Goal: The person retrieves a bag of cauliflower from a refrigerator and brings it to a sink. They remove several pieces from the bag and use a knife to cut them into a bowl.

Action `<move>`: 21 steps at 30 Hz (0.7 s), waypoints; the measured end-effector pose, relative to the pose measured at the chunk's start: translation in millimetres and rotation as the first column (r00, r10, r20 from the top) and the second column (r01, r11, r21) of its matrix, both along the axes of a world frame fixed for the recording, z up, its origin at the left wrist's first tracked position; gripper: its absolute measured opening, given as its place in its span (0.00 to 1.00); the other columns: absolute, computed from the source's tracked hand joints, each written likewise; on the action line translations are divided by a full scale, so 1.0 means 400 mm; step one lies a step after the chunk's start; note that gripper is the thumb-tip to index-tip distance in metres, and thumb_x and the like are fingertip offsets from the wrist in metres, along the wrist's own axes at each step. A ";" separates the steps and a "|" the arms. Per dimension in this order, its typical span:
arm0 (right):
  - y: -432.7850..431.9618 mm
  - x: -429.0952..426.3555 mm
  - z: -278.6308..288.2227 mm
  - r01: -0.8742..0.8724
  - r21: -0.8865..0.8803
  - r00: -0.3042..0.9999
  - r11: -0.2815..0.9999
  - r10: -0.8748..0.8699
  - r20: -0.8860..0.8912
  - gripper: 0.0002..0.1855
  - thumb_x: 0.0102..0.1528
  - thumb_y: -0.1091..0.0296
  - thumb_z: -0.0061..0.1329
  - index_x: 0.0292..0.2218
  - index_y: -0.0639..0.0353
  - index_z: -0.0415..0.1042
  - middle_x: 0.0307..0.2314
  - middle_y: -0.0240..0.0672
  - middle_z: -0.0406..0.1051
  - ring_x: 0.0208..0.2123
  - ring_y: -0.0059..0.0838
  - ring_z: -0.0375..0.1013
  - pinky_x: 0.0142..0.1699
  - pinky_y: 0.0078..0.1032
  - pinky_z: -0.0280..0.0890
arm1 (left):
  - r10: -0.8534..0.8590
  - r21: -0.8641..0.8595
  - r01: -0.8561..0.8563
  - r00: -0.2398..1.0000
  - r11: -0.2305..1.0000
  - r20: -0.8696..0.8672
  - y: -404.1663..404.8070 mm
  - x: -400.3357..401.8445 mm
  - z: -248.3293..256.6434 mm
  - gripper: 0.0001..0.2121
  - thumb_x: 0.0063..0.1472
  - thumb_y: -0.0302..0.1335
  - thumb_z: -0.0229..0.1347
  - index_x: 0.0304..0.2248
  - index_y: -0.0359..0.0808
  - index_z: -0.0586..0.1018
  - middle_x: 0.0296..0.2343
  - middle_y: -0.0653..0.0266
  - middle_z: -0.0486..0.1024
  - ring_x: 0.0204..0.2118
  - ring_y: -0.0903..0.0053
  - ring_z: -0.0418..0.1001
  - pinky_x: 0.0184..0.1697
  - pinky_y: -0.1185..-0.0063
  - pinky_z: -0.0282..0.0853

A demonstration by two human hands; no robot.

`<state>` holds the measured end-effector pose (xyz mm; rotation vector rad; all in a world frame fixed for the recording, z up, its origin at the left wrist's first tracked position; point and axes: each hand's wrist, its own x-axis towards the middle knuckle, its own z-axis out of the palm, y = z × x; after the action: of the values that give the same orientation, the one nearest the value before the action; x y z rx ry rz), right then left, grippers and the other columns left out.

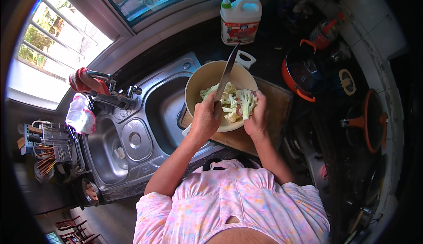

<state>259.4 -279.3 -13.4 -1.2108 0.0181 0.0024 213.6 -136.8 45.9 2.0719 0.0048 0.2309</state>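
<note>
My left hand [207, 116] is closed around the handle of a kitchen knife [227, 70], its blade pointing up and away over the pot. In my right hand [258, 115] is a piece of cauliflower [246, 102], held at the right side of the pot close to the blade. The cream-coloured pot [195, 82] has white handles and holds several cauliflower pieces [228, 88]. It stands on a wooden cutting board [272, 102], which reaches over the edge of the sink.
A stainless steel sink [165, 112] with a faucet [119, 100] lies to the left. Behind the pot stands a white pump jug [241, 21]. An orange pot [290, 75] is at the right. A dish rack [59, 138] with chopsticks is at the far left.
</note>
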 end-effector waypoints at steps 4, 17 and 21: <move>-0.008 0.009 0.025 -0.132 0.432 0.960 0.892 0.225 -0.170 0.12 0.52 0.61 0.35 0.34 0.58 0.62 0.26 0.37 0.67 0.22 0.24 0.66 0.24 0.16 0.59 | 0.105 -0.082 -0.125 0.972 0.989 -0.211 0.012 -0.006 -0.008 0.16 0.50 0.20 0.47 0.41 0.33 0.64 0.25 0.56 0.72 0.27 0.74 0.70 0.32 0.79 0.64; 0.007 0.010 0.064 0.053 0.359 0.952 0.932 0.062 -0.301 0.21 0.55 0.48 0.33 0.34 0.59 0.64 0.25 0.35 0.67 0.23 0.20 0.65 0.26 0.15 0.61 | -0.172 0.046 0.166 0.970 0.985 0.170 -0.031 -0.062 0.025 0.17 0.50 0.17 0.47 0.42 0.34 0.65 0.25 0.50 0.70 0.26 0.59 0.70 0.29 0.75 0.66; 0.023 0.001 0.074 0.027 0.291 0.999 0.956 -0.021 -0.024 0.23 0.57 0.49 0.27 0.33 0.61 0.63 0.26 0.35 0.67 0.31 0.26 0.67 0.40 0.23 0.63 | -0.235 0.275 0.165 0.941 0.947 0.243 -0.050 -0.078 0.032 0.19 0.46 0.16 0.48 0.41 0.32 0.65 0.24 0.52 0.69 0.25 0.58 0.69 0.27 0.71 0.66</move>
<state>259.7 -270.2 16.3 -0.9153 0.0491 -0.0030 182.4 -156.7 58.9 2.2560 -0.4245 0.4060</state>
